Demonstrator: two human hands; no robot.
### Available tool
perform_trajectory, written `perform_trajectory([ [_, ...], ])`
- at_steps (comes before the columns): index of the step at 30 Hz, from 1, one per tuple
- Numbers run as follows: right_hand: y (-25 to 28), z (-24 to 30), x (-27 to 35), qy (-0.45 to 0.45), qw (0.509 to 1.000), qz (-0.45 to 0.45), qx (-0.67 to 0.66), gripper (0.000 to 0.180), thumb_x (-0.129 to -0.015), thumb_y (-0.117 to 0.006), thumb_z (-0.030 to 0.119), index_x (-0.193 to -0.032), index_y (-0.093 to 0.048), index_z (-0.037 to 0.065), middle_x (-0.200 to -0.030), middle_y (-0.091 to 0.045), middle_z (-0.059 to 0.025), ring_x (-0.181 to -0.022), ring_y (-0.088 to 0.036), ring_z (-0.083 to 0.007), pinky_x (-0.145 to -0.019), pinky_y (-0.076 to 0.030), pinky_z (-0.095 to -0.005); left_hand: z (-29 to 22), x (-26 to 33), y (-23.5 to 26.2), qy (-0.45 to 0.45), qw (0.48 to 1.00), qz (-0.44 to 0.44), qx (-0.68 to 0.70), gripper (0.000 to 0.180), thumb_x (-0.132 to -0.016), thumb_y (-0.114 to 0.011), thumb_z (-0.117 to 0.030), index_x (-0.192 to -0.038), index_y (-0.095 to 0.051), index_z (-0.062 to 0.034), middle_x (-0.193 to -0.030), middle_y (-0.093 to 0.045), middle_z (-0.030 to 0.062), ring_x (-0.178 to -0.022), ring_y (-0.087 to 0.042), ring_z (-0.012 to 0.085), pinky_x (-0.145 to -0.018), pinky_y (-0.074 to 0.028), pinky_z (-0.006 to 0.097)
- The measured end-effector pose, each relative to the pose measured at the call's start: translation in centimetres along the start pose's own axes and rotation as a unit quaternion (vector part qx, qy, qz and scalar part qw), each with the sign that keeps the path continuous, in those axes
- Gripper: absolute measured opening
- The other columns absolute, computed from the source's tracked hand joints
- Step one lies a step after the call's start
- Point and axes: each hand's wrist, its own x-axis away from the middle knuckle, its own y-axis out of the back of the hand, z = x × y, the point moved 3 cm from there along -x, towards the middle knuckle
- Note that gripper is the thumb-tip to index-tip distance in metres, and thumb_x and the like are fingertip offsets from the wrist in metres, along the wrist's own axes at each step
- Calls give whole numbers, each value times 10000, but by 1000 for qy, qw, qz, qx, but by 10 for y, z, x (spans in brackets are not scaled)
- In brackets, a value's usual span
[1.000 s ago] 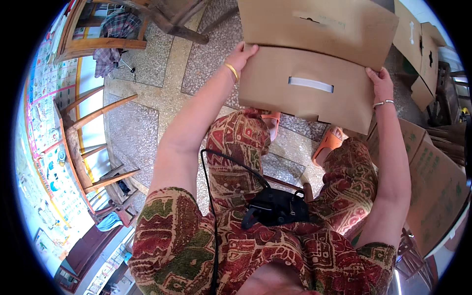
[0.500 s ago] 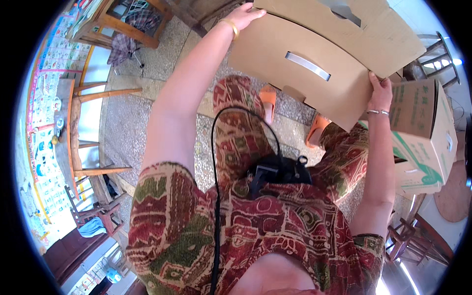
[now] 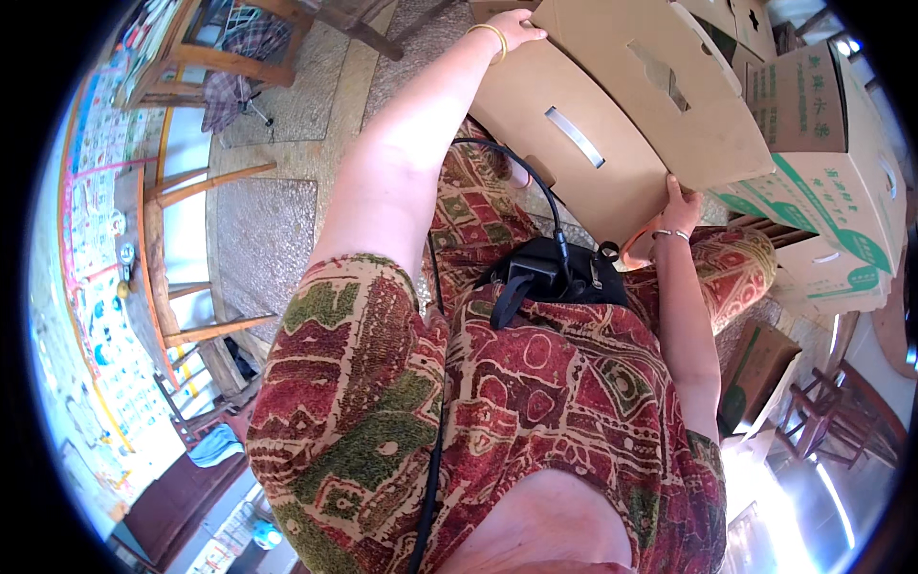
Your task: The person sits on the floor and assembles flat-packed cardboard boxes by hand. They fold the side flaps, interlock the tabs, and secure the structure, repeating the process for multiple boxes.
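Observation:
In front of me is a plain brown cardboard box (image 3: 526, 91) with a pale strip handle (image 3: 576, 137) across its near panel. A wide flap (image 3: 660, 86) with a cut-out slot stands out on its far side. My left hand (image 3: 519, 31) grips the far left corner, with its thumb along the edge. At the right corner, my right hand (image 3: 680, 207) clasps the cardboard, thumb up on the panel and fingers partly hidden behind it. The lower edge of the box hangs near my knees and covers most of my feet.
Printed cardboard boxes (image 3: 813, 182) with green markings are stacked at the right. A smaller brown box (image 3: 760, 373) lies below them near a wooden chair (image 3: 841, 416). To the left stand a wooden bench (image 3: 153, 258) and a cabinet (image 3: 191, 57). A black cable (image 3: 550, 196) runs to the pouch (image 3: 545, 268) at my waist.
Both hands have brought the box closer and turned it so its right end comes nearer my body. The flap has swung toward the right. My grip stays on both corners.

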Motion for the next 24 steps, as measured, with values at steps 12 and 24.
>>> perform_trajectory([
  [12, 56, -42, 25, -138, 989, -59, 4, 281, -803, -591, -21, -1073, -516, -8, -1028, -577, -88, -902, -555, -183, -785, -458, -321, 8, 5, -99, 23, 996, 77, 39, 469, -758, -644, -369, -1116, -566, -76, -1034, -622, 130, -935, -599, 228, -816, -456, 329],
  [24, 98, -96, 41, -120, 991, -65, 12, 301, -744, -710, 109, -985, -604, -35, -940, -644, -107, -808, -597, -175, -730, -469, -290, -27, -22, -130, -60, 996, 54, -26, 414, -783, -612, -374, -1080, -586, -88, -954, -639, 118, -903, -595, 277, -798, -456, 362],
])
